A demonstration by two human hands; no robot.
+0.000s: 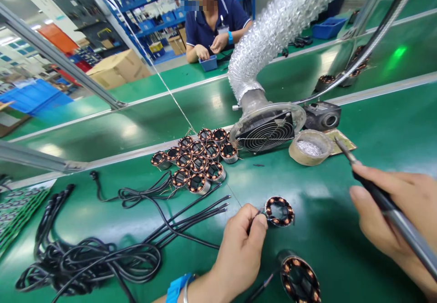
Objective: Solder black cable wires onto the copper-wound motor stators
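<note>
My left hand (241, 243) pinches the end of a black cable (201, 240) against the thin wires of a motor stator (280, 212), a ring with copper windings. Just past my fingertips, this stator appears tilted toward me. In my right hand (392, 207) is a soldering iron (385, 202), gripped like a pen, its tip over a flat yellowish pad (344, 142). Beside the pad stands a round pot (311, 148) with silvery bits inside. Another stator (300, 278), with a cable near it, lies at the bottom edge.
Several stators (198, 159) cluster at the back. Coiled black cables (92, 262) cover the left, beside green circuit boards (20, 214). A fume duct (252, 66) with a round grille (266, 132) hangs over the bench. Across it, a person (216, 29) handles a blue bin (208, 63).
</note>
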